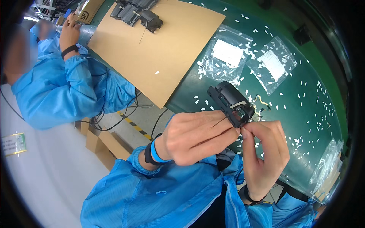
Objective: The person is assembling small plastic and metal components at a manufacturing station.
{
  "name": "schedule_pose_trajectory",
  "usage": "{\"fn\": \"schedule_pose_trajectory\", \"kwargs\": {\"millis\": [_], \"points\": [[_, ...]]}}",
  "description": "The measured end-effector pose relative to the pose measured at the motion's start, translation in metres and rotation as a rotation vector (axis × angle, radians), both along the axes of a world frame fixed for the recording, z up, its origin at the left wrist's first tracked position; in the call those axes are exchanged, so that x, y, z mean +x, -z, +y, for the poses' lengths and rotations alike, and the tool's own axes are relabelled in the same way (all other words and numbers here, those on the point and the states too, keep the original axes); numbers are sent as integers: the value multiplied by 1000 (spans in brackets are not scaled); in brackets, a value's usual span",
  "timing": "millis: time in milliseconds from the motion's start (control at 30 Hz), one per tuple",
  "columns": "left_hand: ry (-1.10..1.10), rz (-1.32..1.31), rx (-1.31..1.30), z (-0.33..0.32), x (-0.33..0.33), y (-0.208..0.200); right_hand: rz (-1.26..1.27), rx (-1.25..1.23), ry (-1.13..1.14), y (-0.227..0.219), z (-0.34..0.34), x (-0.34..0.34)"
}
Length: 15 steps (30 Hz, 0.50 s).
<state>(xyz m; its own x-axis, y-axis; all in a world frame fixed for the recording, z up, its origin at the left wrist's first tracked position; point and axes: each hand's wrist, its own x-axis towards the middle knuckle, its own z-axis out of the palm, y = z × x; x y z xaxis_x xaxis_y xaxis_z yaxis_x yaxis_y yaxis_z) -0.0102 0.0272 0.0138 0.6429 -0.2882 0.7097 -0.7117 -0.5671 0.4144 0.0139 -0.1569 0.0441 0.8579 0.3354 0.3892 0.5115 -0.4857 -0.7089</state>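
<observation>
Over the green table, my left hand [203,136] is closed around the lower end of a black plastic housing [228,98] with a rounded, cylinder-like body and a pale strip across it. The housing tilts, its far end pointing up and left. My right hand [268,146] has thumb and forefinger pinched together at the housing's lower corner, against the left fingertips. Whatever is between those right fingers is too small to make out. Just beyond the housing lie thin yellow and black wires [262,102].
Many small white pieces lie scattered over the green table [279,117]. Transparent bags with white labels [227,52] [272,64] lie at the back. A brown cardboard sheet [159,49] carries several black housings [135,11]. A co-worker in a blue smock [72,83] sits at left.
</observation>
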Motion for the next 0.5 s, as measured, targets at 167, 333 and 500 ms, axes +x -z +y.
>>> {"fn": "schedule_pose_trajectory", "kwargs": {"millis": [167, 333, 500], "points": [[-17, 73, -144, -5, -4, 5, -131, -20, -29, 3, 0, 2], [-168, 342, -440, -21, -15, 3, -267, 13, -8, 9, -1, -1], [-121, 137, -240, -16, -7, 2, 28, 146, 75, 6, 3, -4]]}}
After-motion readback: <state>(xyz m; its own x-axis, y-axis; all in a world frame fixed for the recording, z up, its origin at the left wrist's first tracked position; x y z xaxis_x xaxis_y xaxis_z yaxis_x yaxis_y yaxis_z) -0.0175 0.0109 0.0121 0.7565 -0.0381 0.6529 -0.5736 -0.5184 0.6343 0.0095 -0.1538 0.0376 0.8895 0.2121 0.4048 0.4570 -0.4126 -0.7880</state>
